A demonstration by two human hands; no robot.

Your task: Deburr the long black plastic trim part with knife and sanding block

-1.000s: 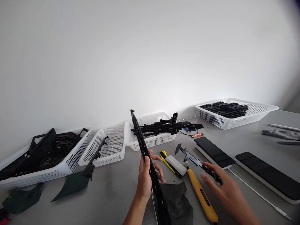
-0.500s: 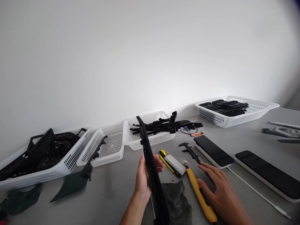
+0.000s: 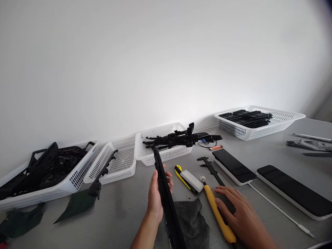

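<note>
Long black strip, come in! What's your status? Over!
Left hand holding long black strip. Right hand open at yellow-handled tool. Caliper and dark cloth close by.

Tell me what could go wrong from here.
The left hand alone holds the long black part, so it might swing and knock something.
The right hand is close over the caliper and the yellow-handled tool; a careless move could nudge either.
A dark strip sticks out over the rim of the narrow white basket; a bump might dislodge it.
</note>
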